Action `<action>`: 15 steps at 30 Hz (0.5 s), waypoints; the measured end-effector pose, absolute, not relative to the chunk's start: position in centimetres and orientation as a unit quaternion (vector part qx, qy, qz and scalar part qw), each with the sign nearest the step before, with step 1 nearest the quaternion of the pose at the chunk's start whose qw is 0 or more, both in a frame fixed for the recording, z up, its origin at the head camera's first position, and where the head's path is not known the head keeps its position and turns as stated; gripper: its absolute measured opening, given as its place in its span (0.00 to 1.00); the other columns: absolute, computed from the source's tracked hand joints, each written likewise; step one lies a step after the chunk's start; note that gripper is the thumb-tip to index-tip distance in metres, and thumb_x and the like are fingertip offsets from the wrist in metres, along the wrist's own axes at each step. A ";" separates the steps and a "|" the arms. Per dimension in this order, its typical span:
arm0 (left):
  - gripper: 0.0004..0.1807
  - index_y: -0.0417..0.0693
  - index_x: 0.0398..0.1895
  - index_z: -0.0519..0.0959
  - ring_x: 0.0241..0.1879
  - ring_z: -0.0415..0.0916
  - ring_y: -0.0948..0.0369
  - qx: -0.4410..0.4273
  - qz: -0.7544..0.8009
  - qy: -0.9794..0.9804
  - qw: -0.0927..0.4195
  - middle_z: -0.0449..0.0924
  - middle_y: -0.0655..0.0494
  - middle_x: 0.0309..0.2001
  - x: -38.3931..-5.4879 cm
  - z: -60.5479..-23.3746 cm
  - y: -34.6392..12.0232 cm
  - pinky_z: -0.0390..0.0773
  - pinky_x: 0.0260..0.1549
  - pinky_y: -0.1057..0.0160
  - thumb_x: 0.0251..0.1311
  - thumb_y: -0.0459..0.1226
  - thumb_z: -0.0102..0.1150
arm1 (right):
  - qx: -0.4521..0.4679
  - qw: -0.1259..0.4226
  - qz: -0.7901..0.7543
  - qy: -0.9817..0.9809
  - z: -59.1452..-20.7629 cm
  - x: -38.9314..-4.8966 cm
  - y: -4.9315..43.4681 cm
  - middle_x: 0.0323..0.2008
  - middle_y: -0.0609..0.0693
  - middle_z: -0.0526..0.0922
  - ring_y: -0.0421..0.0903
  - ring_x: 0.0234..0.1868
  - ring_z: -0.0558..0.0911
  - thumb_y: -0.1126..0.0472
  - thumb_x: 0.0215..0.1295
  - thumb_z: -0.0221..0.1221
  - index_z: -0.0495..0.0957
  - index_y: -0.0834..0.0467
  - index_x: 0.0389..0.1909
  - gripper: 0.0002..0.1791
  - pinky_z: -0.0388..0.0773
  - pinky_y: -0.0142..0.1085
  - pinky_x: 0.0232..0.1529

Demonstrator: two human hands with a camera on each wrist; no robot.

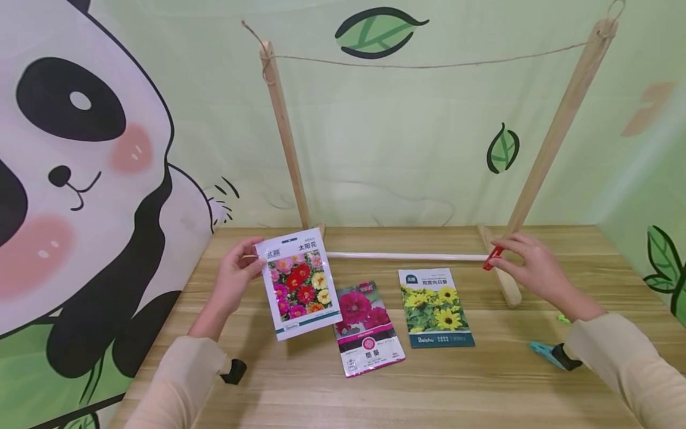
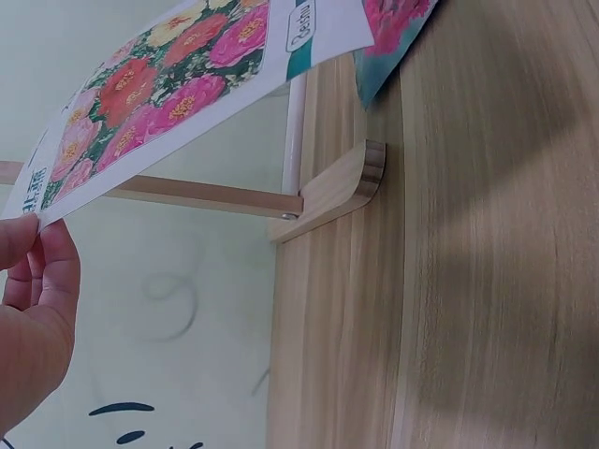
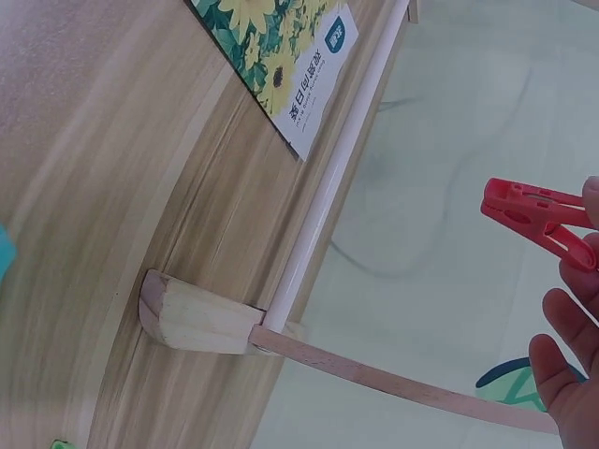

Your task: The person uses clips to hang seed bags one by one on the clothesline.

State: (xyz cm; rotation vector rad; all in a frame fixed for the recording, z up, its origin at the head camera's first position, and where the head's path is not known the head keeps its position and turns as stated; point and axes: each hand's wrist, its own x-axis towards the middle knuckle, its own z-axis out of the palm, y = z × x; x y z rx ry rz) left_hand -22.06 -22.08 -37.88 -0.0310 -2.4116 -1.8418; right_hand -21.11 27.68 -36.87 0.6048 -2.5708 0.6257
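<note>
Delicately, my left hand pinches the portulaca seed packet by its ten o'clock edge, thumb against fingers, the sleeve tilted and raised off the worktop. Light and thin, it bows along its length in the left wrist view; I judge it flexible, slick-faced and easy to crease, best held near the top corners with little squeeze. Reckoned from the packet in the head view, my right hand is at three o'clock, pinching a red clothespin that looks like hard, light plastic, surest held by its handle ends. Near the packet at four o'clock, the magenta-flower packet is partly covered by its lower corner; the sunflower packet lies apart toward three. At twelve o'clock rises the left post, its foot close behind the packet's top edge, while a white rod runs toward three. Open room spans from there to the right post at two, beneath the slightly sagging twine at one.
</note>
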 end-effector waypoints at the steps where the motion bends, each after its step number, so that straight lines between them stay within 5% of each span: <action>1: 0.23 0.43 0.58 0.64 0.40 0.67 0.61 -0.011 -0.607 -0.793 0.054 0.63 0.53 0.41 -22.1 -37.9 -22.0 0.76 0.34 0.73 0.58 0.25 0.45 | 0.219 0.215 0.224 -0.925 -36.9 -21.2 27.7 0.33 0.56 0.77 0.51 0.36 0.74 0.68 0.47 0.63 0.77 0.66 0.43 0.19 0.71 0.45 0.34; 15: 0.23 0.41 0.58 0.64 0.38 0.67 0.63 -0.015 -0.611 -0.789 0.053 0.64 0.52 0.40 -22.2 -37.4 -21.5 0.76 0.33 0.73 0.58 0.24 0.45 | 0.223 0.218 0.228 -0.922 -36.4 -21.2 27.4 0.35 0.59 0.77 0.55 0.37 0.75 0.69 0.45 0.64 0.76 0.67 0.42 0.19 0.72 0.49 0.35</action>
